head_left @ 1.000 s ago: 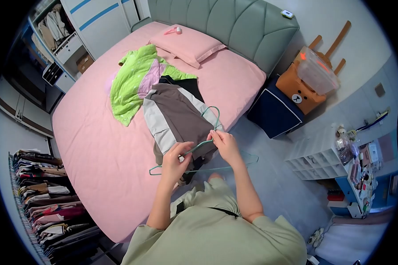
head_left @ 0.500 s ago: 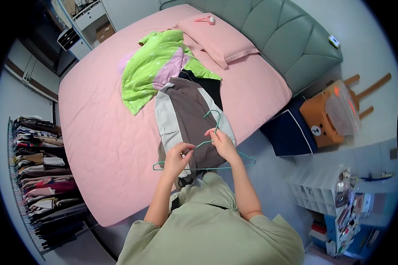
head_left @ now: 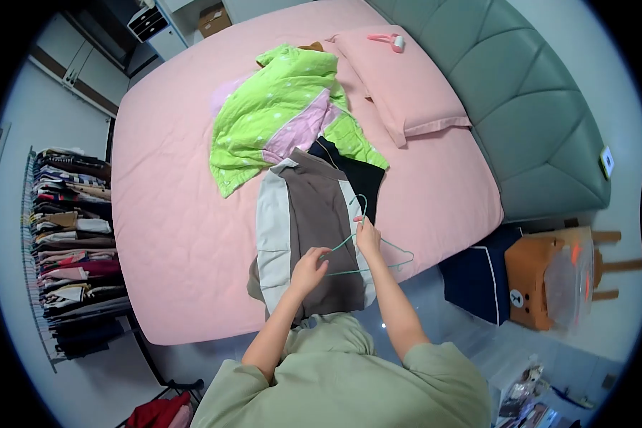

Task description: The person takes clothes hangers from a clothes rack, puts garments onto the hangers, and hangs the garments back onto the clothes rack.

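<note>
A green wire hanger [head_left: 401, 247] is held level in front of me, over a grey-brown garment with white side panels [head_left: 314, 207] spread on the near edge of the bed. My right hand [head_left: 367, 239] is closed round the hanger's neck, just below the hook. My left hand [head_left: 309, 271] pinches the left sloping arm of the hanger and covers that end of it. Beyond the garment lie a black piece of clothing [head_left: 357, 171] and a bright green and pink quilted cloth [head_left: 271, 118], partly overlapping.
The pink bed [head_left: 171, 235] fills the middle, with a pillow [head_left: 414, 85] and a small pink-and-white object [head_left: 396, 43] by the headboard [head_left: 535, 107]. A clothes rack [head_left: 71, 250] stands left. A navy box [head_left: 474, 274] and a brown bear-faced stool [head_left: 531, 278] stand right.
The hanger has tilted and shifted slightly right and farther out. My left hand has moved right and down along its arm. The camera view has turned, so the bed appears shifted.
</note>
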Demonstrator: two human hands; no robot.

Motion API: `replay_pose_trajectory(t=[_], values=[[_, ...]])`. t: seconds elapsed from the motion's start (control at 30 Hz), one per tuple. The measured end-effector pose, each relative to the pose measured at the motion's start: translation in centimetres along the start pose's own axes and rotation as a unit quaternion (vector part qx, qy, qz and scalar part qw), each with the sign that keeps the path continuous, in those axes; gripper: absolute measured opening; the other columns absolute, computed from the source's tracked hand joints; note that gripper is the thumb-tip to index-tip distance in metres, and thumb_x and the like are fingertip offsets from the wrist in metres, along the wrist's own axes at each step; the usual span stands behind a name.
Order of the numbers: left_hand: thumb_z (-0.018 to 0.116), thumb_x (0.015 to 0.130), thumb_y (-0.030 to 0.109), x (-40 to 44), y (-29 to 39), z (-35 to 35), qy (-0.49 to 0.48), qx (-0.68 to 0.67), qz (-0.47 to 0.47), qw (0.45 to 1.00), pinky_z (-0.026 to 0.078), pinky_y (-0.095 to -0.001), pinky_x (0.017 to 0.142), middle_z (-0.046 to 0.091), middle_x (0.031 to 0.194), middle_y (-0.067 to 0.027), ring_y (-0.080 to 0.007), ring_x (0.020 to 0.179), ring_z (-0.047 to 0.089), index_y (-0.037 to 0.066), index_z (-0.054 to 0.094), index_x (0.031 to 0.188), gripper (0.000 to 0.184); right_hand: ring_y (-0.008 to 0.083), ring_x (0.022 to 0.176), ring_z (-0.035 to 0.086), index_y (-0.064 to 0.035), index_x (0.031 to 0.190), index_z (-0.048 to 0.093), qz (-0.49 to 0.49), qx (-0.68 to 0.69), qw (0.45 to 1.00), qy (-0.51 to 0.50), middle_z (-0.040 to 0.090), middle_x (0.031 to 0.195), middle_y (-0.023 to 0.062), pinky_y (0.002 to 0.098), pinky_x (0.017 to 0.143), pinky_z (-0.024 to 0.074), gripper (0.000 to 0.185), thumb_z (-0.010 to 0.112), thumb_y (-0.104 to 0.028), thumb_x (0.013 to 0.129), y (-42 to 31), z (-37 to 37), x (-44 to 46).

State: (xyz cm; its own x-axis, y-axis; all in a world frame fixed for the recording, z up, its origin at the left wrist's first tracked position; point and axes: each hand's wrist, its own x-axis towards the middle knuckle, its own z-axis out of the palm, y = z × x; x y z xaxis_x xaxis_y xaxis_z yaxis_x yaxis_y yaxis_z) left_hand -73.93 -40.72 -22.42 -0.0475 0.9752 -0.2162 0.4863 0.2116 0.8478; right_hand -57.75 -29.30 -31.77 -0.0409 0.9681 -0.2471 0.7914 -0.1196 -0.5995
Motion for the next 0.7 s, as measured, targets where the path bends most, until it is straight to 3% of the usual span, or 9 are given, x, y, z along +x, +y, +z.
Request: replay_pose_trajectory(t=[0.17, 0.37, 0.47, 0.57, 0.7], values=[[0.055, 0.080, 0.009, 3.2, -1.8, 2.7, -0.003, -0.020, -0.055, 0.998, 0.049, -0.0334, 0.076, 0.057, 0.102, -0.0102, -0.0256, 0.089, 0.060, 0.008, 0.056, 0.107, 0.027, 0.0404, 0.087, 0.058, -0.0094, 0.112, 0.051, 0.070, 0.010, 0.996, -0.051, 0.062, 0.093, 0.0222, 0.0472, 0.079, 0.0434, 0.032, 0.048, -0.021, 0.083, 2.1, 2.1, 5.1], [0.054, 0.080, 0.008, 5.0, -3.4, 4.7, -0.022, -0.047, -0.099, 0.994, 0.048, -0.0315, 0.079, 0.057, 0.102, -0.0110, -0.0237, 0.094, 0.058, 0.007, 0.056, 0.107, 0.027, 0.0390, 0.087, 0.060, -0.0029, 0.116, 0.049, 0.083, -0.019, 0.990, -0.116, 0.063, 0.095, 0.0208, 0.0460, 0.083, 0.0445, 0.047, 0.058, -0.027, 0.077, 7.4, 6.1, 7.7], [0.054, 0.080, 0.007, 5.1, -4.0, 5.1, -0.031, -0.055, -0.122, 0.991, 0.046, -0.0304, 0.082, 0.058, 0.101, -0.0106, -0.0214, 0.095, 0.058, 0.005, 0.056, 0.107, 0.027, 0.0395, 0.092, 0.058, -0.0041, 0.114, 0.053, 0.064, -0.026, 0.990, -0.122, 0.061, 0.098, 0.0237, 0.0452, 0.079, 0.0460, 0.052, 0.062, -0.035, 0.074, 8.2, 6.2, 7.3], [0.054, 0.080, 0.007, 5.4, -5.9, 6.5, 0.007, -0.111, -0.133, 0.985, 0.044, -0.0292, 0.084, 0.059, 0.099, -0.0087, -0.0181, 0.096, 0.057, 0.003, 0.056, 0.107, 0.027, 0.0373, 0.081, 0.061, -0.0055, 0.104, 0.060, 0.035, -0.051, 0.989, -0.134, 0.064, 0.085, 0.0207, 0.0446, 0.072, 0.0483, 0.046, 0.063, -0.039, 0.072, 2.8, 1.3, 4.7], [0.060, 0.081, 0.010, 6.3, -5.1, 6.0, 0.089, -0.234, -0.175, 0.952, 0.043, -0.0289, 0.085, 0.053, 0.107, -0.0095, -0.0165, 0.096, 0.054, 0.004, 0.047, 0.117, 0.039, 0.0354, 0.067, 0.062, -0.0065, 0.089, 0.064, -0.122, -0.048, 0.981, -0.140, 0.063, 0.069, 0.0171, 0.0447, 0.062, 0.0490, 0.039, 0.064, -0.041, 0.070, -1.2, -0.1, 0.2]])
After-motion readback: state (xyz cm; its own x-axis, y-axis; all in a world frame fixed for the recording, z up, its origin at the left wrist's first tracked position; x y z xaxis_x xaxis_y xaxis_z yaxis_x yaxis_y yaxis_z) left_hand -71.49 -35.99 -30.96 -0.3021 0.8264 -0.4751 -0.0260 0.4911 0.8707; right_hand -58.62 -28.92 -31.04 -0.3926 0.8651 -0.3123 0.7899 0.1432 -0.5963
